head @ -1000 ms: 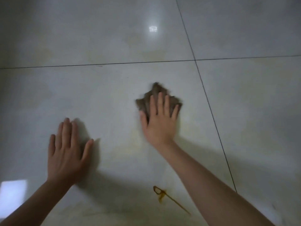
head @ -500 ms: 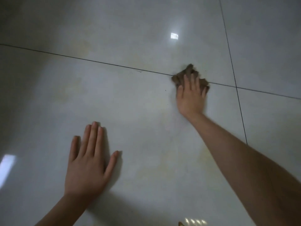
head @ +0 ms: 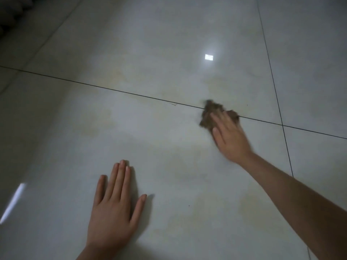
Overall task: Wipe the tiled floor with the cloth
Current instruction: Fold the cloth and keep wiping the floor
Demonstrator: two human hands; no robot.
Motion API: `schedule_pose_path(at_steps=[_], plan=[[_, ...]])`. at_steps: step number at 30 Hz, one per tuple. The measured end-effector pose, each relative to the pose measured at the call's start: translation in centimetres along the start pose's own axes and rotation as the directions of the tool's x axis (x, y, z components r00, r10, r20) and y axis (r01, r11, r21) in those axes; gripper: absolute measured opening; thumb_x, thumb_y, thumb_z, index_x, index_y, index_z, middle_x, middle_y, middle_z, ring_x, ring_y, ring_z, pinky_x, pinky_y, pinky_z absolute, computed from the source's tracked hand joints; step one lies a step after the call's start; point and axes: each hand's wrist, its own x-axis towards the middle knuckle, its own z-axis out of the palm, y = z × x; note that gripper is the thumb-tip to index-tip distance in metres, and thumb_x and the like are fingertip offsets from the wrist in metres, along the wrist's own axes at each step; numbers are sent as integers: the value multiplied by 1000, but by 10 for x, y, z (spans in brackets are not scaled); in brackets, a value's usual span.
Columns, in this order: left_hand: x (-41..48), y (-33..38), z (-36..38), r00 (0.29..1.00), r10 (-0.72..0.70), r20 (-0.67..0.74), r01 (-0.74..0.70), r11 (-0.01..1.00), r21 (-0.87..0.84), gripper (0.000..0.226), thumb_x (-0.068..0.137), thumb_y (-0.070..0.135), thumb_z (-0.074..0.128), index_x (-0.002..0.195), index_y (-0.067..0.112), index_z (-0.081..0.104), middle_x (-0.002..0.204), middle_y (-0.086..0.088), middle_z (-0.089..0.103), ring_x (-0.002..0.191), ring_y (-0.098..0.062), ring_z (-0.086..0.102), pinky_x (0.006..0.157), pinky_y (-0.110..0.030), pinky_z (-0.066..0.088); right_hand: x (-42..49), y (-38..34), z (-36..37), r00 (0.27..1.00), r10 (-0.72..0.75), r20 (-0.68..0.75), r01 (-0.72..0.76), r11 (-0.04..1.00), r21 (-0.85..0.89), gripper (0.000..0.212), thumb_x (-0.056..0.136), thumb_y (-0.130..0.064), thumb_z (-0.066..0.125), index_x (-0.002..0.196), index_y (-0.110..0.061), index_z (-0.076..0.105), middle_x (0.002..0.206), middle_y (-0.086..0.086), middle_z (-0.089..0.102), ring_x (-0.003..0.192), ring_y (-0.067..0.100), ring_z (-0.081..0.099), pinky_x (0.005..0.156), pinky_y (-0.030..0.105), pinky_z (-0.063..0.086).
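A crumpled brown cloth (head: pixel 210 111) lies on the glossy pale tiled floor (head: pixel 150 128), across a dark grout line. My right hand (head: pixel 230 136) presses flat on it with straight fingers, arm stretched far out; the hand is blurred by motion and covers the cloth's near part. My left hand (head: pixel 114 205) rests flat on the floor at the lower middle, fingers straight and slightly spread, holding nothing. Faint yellowish smears mark the tile between the two hands.
Dark grout lines cross at the right (head: pixel 282 125). A bright light reflection (head: pixel 209 57) shines on the far tile. Something dark (head: pixel 9 10) sits in the top left corner.
My right hand has pushed the cloth away from me, from the middle of the tile up onto the grout line, then slid it slightly. The view shifted; the yellow object near my arm left the frame.
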Motion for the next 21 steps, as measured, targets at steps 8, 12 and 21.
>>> schedule_pose_path(at_steps=[8, 12, 21], plan=[[-1, -1, 1, 1000, -9, 14, 9, 1000, 4, 75, 97, 54, 20, 148, -1, 28, 158, -11, 22, 148, -23, 16, 117, -49, 17, -67, -47, 6, 960, -263, 97, 254, 962, 95, 43, 100, -20, 36, 136, -4, 52, 148, 12, 43, 141, 28, 35, 116, 42, 25], [-1, 0, 1, 1000, -14, 15, 14, 1000, 2, 75, 96, 54, 20, 148, 0, 27, 158, -11, 21, 148, -22, 15, 117, -48, 15, -29, -27, -13, 985, -161, 59, 155, 983, 93, 35, 95, 0, 48, 128, 3, 57, 140, 20, 50, 131, 36, 46, 115, 43, 29], [-1, 2, -1, 1000, -20, 16, 20, 1000, 6, 75, 95, 54, 22, 148, 1, 28, 158, -10, 22, 148, -22, 16, 116, -47, 17, -29, -41, -7, 986, -160, 54, 153, 980, 126, 34, 92, 5, 48, 126, 5, 57, 137, 19, 52, 129, 37, 47, 117, 43, 25]])
